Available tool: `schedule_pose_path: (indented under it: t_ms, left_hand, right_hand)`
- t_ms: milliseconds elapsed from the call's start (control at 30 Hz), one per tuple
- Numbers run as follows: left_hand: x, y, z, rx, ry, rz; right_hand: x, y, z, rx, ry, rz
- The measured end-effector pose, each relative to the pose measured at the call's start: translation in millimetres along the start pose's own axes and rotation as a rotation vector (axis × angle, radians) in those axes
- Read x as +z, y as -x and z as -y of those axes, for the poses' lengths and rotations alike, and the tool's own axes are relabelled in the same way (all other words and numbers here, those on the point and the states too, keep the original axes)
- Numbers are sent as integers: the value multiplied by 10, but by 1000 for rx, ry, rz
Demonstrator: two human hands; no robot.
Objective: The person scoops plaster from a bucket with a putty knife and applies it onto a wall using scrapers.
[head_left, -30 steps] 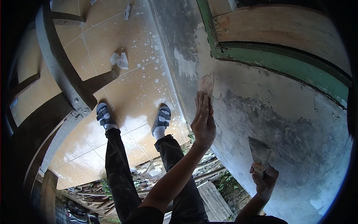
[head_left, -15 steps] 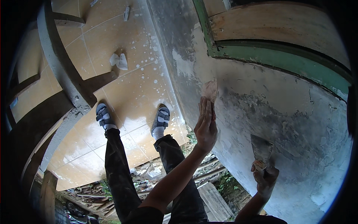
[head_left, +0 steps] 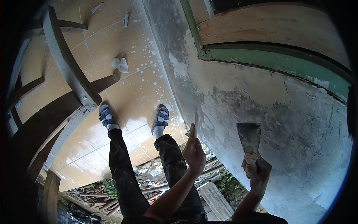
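My right hand is wrapped round the handle of a putty knife, a wide dark-grey blade pointing away from me in front of the wall. My left hand is closed, fingers stretched forward, on a thin flat pinkish-brown piece seen almost edge-on beside the wall. Its kind does not show. The wall is grey and patchy, with smeared pale filler and darker bare areas. Whether the putty knife touches it I cannot tell.
A green window frame runs above the wall. At the left stands a wooden trestle on the paint-spotted tiled floor. A crumpled white scrap lies there. Beyond the floor's near edge are wood debris and a plank.
My left hand has drawn back toward me and turned, so its flat piece now shows edge-on. The putty knife has moved left and a little farther from me, with its blade more upright.
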State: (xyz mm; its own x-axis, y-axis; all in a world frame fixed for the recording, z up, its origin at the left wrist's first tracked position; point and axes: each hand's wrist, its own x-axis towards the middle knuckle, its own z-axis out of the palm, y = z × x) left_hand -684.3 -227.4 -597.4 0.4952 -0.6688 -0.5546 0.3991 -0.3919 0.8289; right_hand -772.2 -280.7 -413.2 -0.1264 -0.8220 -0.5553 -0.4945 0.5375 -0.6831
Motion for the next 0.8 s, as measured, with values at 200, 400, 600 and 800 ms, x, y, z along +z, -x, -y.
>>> schedule_pose_path:
  t_ms: [200,400,600,800]
  left_hand:
    - [-662,-775,-785,-46,685,27]
    - [-1006,-630,-1279,46,202,147]
    - [-1234,-754,-1529,69,137,173]
    - [-1422,-717,-1552,-38,100,297]
  right_hand:
    - [425,-35,-65,171,-121,185]
    - [731,-351,304,121,-131,257]
    - [712,-175,262,164,-152,298]
    - [841,-427,403,-30,-167,200]
